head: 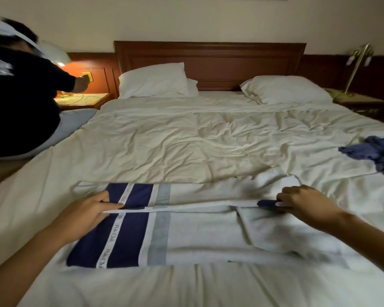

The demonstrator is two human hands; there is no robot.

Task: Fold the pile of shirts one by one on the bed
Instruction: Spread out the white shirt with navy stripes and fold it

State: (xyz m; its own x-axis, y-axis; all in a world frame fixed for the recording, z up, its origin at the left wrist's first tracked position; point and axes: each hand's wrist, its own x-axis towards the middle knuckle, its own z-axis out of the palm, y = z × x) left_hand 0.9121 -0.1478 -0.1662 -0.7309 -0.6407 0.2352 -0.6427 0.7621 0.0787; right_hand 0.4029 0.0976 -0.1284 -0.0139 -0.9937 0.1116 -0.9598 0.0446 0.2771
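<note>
Both arms stretch forward: left hand (88, 214) pinches the shirt's folded edge over the navy band, and right hand (303, 201) pinches that edge at the collar end. The white shirt (200, 235) lies crosswise on the rumpled bed (186, 140). A crumpled blue garment (377, 151) lies far right, and another person (20, 96) bends by the lit nightstand (84, 100).

White shirt (197, 235) with a navy band, a lettered white stripe and a grey stripe at its left end. It lies flat across the near part of the bed (186, 140), long axis left to right. Its far edge is folded in to the midline, and one sleeve is folded over at the right. Crumpled blue pile (372, 151) at the bed's right edge, well apart.
</note>
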